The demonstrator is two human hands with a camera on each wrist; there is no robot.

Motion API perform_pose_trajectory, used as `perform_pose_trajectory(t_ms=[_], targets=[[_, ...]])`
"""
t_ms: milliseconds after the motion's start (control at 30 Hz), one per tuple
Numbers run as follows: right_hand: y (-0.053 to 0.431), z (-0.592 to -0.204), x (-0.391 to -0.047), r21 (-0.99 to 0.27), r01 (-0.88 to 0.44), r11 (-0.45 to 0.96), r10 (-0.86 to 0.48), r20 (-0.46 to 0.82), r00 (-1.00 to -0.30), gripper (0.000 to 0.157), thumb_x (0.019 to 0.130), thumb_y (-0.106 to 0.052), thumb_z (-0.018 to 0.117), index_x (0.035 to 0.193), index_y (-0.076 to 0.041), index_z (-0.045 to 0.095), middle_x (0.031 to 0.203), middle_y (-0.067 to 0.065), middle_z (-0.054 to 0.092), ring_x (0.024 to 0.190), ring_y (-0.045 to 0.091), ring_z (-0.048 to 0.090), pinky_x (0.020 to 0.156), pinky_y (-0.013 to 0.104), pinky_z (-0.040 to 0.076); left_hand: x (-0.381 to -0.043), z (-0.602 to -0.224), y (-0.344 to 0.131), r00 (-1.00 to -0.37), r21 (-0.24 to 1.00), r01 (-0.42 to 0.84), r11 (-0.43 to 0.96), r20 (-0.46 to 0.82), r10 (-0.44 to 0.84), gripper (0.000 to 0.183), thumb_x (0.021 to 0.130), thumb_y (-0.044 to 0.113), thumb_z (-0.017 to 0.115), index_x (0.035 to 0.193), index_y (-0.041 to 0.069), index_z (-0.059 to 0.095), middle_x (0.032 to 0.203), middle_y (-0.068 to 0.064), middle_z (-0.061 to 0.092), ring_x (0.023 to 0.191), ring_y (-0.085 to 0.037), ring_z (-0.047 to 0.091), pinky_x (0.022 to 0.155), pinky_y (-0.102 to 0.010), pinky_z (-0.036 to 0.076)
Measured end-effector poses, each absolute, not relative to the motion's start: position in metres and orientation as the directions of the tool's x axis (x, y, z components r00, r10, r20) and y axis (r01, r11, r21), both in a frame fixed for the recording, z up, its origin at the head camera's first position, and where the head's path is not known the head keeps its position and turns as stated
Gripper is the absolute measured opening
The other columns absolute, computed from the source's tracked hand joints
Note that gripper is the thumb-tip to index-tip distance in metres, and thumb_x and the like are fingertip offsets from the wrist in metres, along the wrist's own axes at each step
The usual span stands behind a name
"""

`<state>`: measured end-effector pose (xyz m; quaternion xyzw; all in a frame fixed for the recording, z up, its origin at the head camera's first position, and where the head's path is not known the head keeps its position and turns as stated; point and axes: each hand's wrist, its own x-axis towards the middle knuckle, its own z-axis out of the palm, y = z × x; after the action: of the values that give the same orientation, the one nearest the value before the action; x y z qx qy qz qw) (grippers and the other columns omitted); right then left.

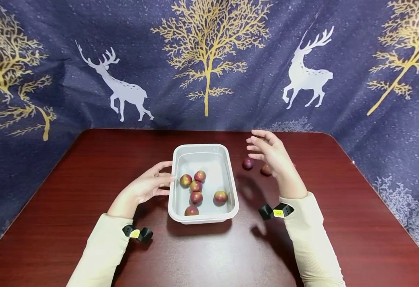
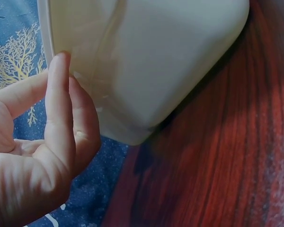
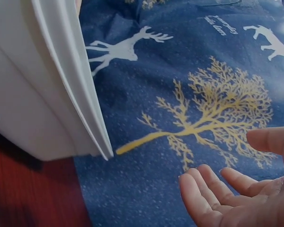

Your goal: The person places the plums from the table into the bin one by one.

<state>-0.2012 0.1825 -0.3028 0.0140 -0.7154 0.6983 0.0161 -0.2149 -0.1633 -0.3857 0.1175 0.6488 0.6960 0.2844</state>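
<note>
Probably light and slightly flexible, the white tub (image 1: 203,218) stands at the centre of the frame.
The left hand (image 1: 145,185) touches its left side with extended fingers; the right hand (image 1: 271,152), fingers apart, holds nothing near the plums (image 1: 247,164), likely firm, slippery: better pinch their middles.

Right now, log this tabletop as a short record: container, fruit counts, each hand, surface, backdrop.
Container: pale rectangular tub, open on top
Fruit inside: six reddish fruits, some with yellowish patches
Fruit outside: at least two loose fruits beyond the tub's right side
Left hand: holds the tub at its left rim
Right hand: raised near the loose fruits, fingers apart, holding nothing
Surface: reddish-brown table
Backdrop: dark blue cloth printed with white deer and golden trees
</note>
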Motion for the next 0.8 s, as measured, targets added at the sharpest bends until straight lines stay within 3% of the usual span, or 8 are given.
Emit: perform_pose_trajectory(t_ms=[267,500,733,800], targets=[[0.198,-0.297,-0.201,-0.991,-0.068,0.114,0.106,0.08,-0.991,0.038,0.096,-0.012,0.051,0.129,0.004,0.043,0.093,-0.007,0.059,0.079,0.003,0.062,0.07,0.021,0.055,-0.214,-0.383,-0.163,-0.807,0.966,-0.258,-0.008,-0.211,0.552,0.066,0.095,0.005,0.051,0.148,0.003,0.013,0.103,-0.006,0.062,0.093,-0.016,0.066,0.077,-0.031,0.057],[0.211,-0.294,-0.2,-0.954,-0.061,0.295,0.181,0.118,-0.976,0.046,0.093,-0.01,0.057,0.132,0.008,0.04,0.087,-0.012,0.058,0.078,-0.005,0.059,0.068,0.017,0.053,-0.213,-0.383,-0.165,-0.807,0.968,-0.25,-0.013,-0.201,0.556,0.065,0.095,0.005,0.051,0.148,0.003,0.012,0.101,-0.004,0.063,0.091,-0.016,0.066,0.077,-0.031,0.057],[0.224,-0.297,-0.203,-0.903,0.009,0.43,0.218,0.094,-0.971,0.051,0.092,-0.013,0.058,0.136,0.005,0.039,0.116,0.026,0.058,0.074,-0.01,0.053,0.066,0.013,0.049,-0.214,-0.384,-0.164,-0.806,0.969,-0.248,-0.01,-0.201,0.557,0.067,0.095,0.006,0.053,0.149,0.003,0.012,0.1,-0.004,0.064,0.09,-0.015,0.066,0.077,-0.032,0.057],[0.229,-0.299,-0.204,-0.883,0.049,0.467,0.242,0.075,-0.967,0.052,0.091,-0.013,0.058,0.137,0.005,0.039,0.119,0.03,0.056,0.071,-0.008,0.052,0.063,0.013,0.047,-0.214,-0.385,-0.164,-0.806,0.969,-0.248,-0.01,-0.201,0.556,0.067,0.095,0.006,0.052,0.149,0.003,0.012,0.1,-0.003,0.064,0.09,-0.015,0.066,0.077,-0.032,0.057]])
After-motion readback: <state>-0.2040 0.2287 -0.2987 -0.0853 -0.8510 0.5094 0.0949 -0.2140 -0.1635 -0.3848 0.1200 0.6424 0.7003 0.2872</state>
